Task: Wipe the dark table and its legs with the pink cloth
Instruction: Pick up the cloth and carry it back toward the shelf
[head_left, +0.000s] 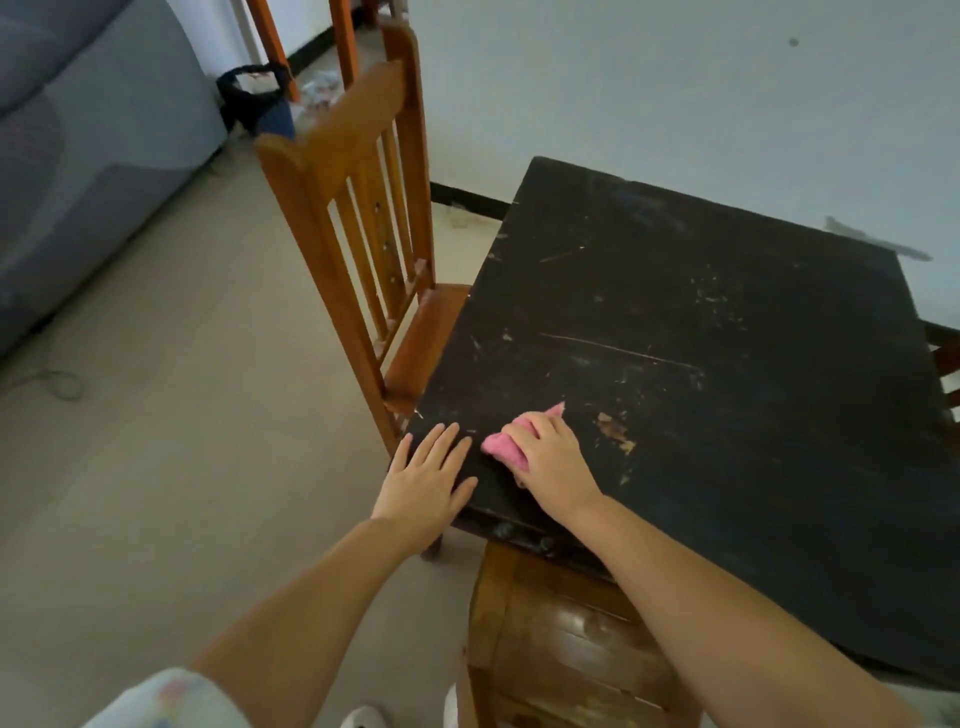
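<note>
**Head view: cloth at the table's near-left corner**

The right hand (550, 462) grips the bunched pink cloth (506, 441) on the dark table (727, 312), fingers curled over it. Just left, the left hand (426, 478) rests flat, fingers straight, beside a wooden chair (353, 208).

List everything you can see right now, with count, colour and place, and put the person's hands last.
dark table: one, black and scratched, right of centre against the wall.
pink cloth: one, pink, on the table near its front left corner, under the right hand.
wooden chair: one, orange-brown with a slatted back, tucked at the table's left side.
second wooden chair: one, darker brown, seat under the table's near edge.
sofa: one, grey, far left.
black bag: one, black, on the floor behind the slatted chair.
cord: one, pale, looped on the floor at left.
left hand: one, fingers flat on the table's front left corner.
right hand: one, its grip on the pink cloth.
</note>
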